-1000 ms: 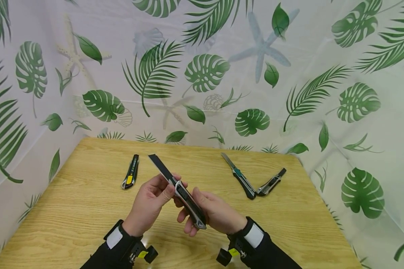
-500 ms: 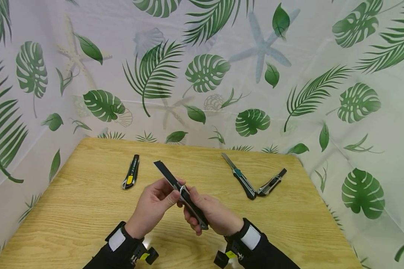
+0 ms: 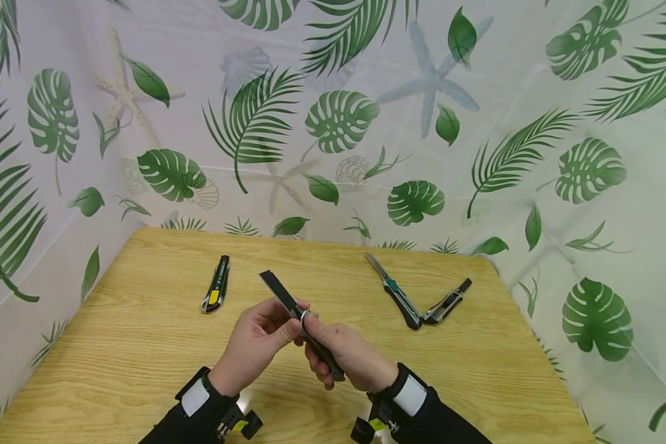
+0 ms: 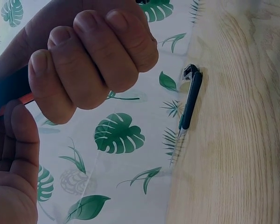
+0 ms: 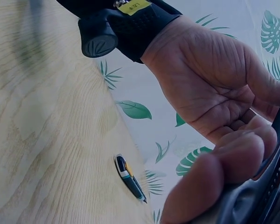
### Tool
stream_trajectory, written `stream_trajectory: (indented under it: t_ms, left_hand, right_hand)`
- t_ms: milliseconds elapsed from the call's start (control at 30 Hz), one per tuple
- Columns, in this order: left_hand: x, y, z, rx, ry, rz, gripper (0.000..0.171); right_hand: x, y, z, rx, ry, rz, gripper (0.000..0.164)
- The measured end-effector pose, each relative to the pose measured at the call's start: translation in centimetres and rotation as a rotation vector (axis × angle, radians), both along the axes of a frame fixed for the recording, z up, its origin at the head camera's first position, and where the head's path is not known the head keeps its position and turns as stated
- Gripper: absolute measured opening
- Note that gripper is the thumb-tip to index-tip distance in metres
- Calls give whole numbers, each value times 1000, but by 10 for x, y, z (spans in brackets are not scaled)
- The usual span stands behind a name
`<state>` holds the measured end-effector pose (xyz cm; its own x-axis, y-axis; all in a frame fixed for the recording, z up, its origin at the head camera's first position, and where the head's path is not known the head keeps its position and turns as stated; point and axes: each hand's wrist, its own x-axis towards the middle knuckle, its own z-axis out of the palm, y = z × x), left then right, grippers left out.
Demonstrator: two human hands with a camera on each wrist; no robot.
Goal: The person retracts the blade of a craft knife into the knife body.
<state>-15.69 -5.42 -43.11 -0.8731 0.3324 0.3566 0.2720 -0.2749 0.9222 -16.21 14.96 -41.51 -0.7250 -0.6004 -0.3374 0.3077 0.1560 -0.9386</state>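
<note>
A utility knife with a dark handle (image 3: 324, 357) and a long black blade (image 3: 277, 288) slants between both hands above the table, its tip up and left. My left hand (image 3: 250, 348) pinches it around the blade's base, thumb on the near side. The right hand (image 3: 355, 354) grips the handle, with its thumb lying along the top near the front ring. In the left wrist view, the right hand's curled fingers (image 4: 91, 60) wrap the handle. The right wrist view shows the handle's edge (image 5: 277, 158) against that hand's blurred fingers; the thumb hides part of the handle.
A black and yellow utility knife (image 3: 217, 285) lies at the table's left rear. Toward the right rear lie a teal and black knife (image 3: 402, 299) with its blade out and a smaller grey-black knife (image 3: 448, 302). Leaf-patterned cloth (image 3: 333, 203) hangs behind the wooden table (image 3: 116, 345).
The held knife has shifted slightly right and down. My right hand's thumb has moved up the handle toward the blade end, close to the left thumb. The knives on the table lie unmoved.
</note>
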Motion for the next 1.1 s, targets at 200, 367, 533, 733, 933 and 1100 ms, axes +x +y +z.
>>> stream_trajectory:
  t_ms: [200,367,533,733,933,1100]
  left_hand:
    - [1,0,2,2,-17,1,24]
    - [2,-1,3,14,-19,-3,25]
    - [2,-1,3,30,-8,-11,26]
    - [3,0,4,28,-14,-6,26]
    - [4,-1,4,45,-25,-13,25]
    - [2,-1,4,73,-46,-21,26]
  right_hand:
    - [0,-1,0,-5,21,3,59]
    - [1,-1,-1,-4,48,2,59]
    - [2,-1,0,-5,70,0,58]
    - [3,-1,2,-11,78,2,57]
    - [4,-1,4,-15,68,-2,55]
    - [5,0,4,-35,63,8,54]
